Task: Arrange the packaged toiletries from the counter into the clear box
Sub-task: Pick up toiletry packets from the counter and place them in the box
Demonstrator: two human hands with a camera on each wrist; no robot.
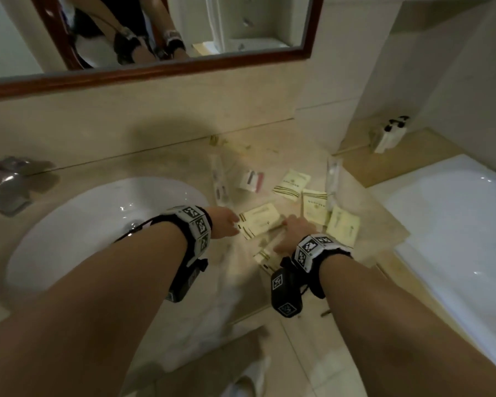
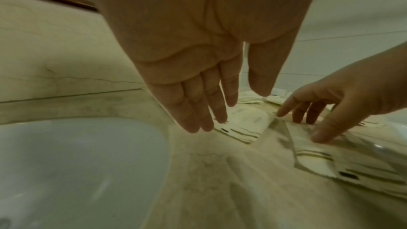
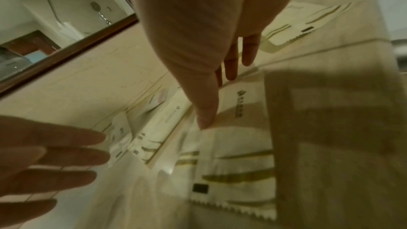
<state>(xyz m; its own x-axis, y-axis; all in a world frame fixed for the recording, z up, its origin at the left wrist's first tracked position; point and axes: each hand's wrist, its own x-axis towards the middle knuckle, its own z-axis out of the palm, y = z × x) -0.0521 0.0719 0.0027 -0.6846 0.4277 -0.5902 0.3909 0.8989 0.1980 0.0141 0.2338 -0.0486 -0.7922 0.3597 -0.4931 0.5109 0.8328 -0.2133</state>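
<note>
Cream sachets (image 1: 262, 222) scattered across counter (image 1: 155, 170), sink edge to right end; clear box not discernible, nothing visibly packed. Left hand (image 1: 226, 223) and right hand (image 1: 294, 233): fingers extended, grasping nothing.

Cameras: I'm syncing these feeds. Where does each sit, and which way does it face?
Head: worn on the head, looking down at the beige marble counter; both forearms show.
Left wrist: looks along the left hand toward the cream gold-striped sachet.
Right wrist: looks along the right hand.
Shared: both wrist views show both hands.
</note>
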